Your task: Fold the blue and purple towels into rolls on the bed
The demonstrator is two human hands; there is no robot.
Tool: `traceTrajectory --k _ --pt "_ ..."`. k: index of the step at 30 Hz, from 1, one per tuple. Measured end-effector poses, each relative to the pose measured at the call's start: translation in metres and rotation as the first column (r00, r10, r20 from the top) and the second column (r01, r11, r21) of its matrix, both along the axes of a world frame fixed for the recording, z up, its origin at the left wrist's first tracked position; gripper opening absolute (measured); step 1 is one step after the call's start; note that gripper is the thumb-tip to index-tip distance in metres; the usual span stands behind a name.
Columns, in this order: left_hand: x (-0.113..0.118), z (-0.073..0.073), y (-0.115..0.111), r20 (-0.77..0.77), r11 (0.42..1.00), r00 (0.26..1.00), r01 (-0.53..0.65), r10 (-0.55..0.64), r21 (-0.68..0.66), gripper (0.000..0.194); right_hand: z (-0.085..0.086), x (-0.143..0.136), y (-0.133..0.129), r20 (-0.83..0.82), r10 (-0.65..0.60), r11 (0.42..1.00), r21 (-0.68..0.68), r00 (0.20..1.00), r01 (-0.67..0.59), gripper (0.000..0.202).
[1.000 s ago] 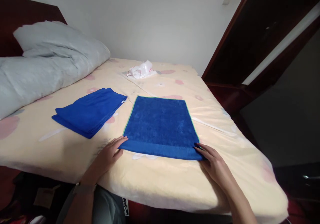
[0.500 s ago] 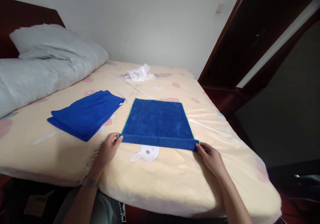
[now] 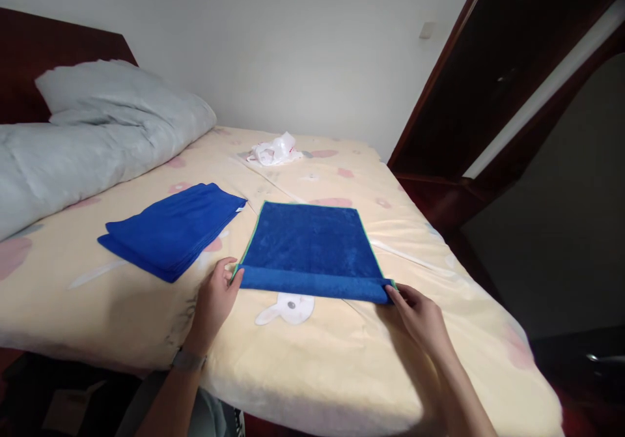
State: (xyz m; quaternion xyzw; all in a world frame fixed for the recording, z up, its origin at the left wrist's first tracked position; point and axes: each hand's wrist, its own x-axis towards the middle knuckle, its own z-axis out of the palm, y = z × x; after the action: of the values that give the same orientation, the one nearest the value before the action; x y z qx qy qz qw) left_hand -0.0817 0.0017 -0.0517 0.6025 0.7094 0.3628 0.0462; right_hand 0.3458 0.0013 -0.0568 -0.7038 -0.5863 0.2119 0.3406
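A dark blue towel (image 3: 312, 238) with green edging lies spread on the bed, its near edge folded over into a narrow strip. My left hand (image 3: 217, 300) is at the left end of that strip, thumb and fingers closed around the corner. At the strip's right end, my right hand (image 3: 420, 316) pinches the other corner between thumb and fingers. To the left of the towel rests a stack of folded blue cloths (image 3: 173, 232), with a small white tag at its right corner.
A crumpled white plastic bag (image 3: 276, 149) sits farther back on the patterned bed sheet (image 3: 303, 385). A grey quilt (image 3: 97, 131) is heaped at the left, by a dark headboard (image 3: 63, 53). Dark wooden furniture (image 3: 469, 79) stands beyond the bed's right side.
The view has tilted up a little, so everything sits slightly lower. The folded strip looks a bit wider and flatter. Both hands stay at its ends; the left fingers have shifted slightly.
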Motion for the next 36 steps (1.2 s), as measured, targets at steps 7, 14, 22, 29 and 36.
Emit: traceTrajectory --k 7,14,22,29,36 --pt "-0.012 -0.006 -0.026 -0.383 0.999 0.924 -0.016 -0.003 -0.046 0.025 -0.004 0.01 -0.018 0.11 0.1 0.964 -0.257 0.989 -0.069 0.045" --pt "-0.005 -0.002 -0.027 -0.44 0.97 0.89 0.198 -0.118 0.14 0.025 0.001 0.009 -0.022 0.339 -0.002 0.997 -0.069 0.941 0.027 0.037" --pt "0.089 -0.001 -0.054 -0.511 0.764 0.61 0.624 -0.606 -0.162 0.06 0.004 -0.129 -0.05 0.554 0.409 0.754 0.242 0.725 -0.61 0.049" --pt "0.044 -0.025 -0.043 -0.484 0.805 0.651 0.543 -0.584 -0.241 0.077 -0.017 -0.099 -0.043 0.601 0.427 0.836 0.021 0.675 -0.548 0.061" --pt "0.006 -0.038 -0.031 -0.467 0.857 0.722 0.475 -0.51 -0.201 0.079 -0.018 -0.036 -0.034 0.528 0.379 0.913 -0.082 0.76 -0.399 0.078"
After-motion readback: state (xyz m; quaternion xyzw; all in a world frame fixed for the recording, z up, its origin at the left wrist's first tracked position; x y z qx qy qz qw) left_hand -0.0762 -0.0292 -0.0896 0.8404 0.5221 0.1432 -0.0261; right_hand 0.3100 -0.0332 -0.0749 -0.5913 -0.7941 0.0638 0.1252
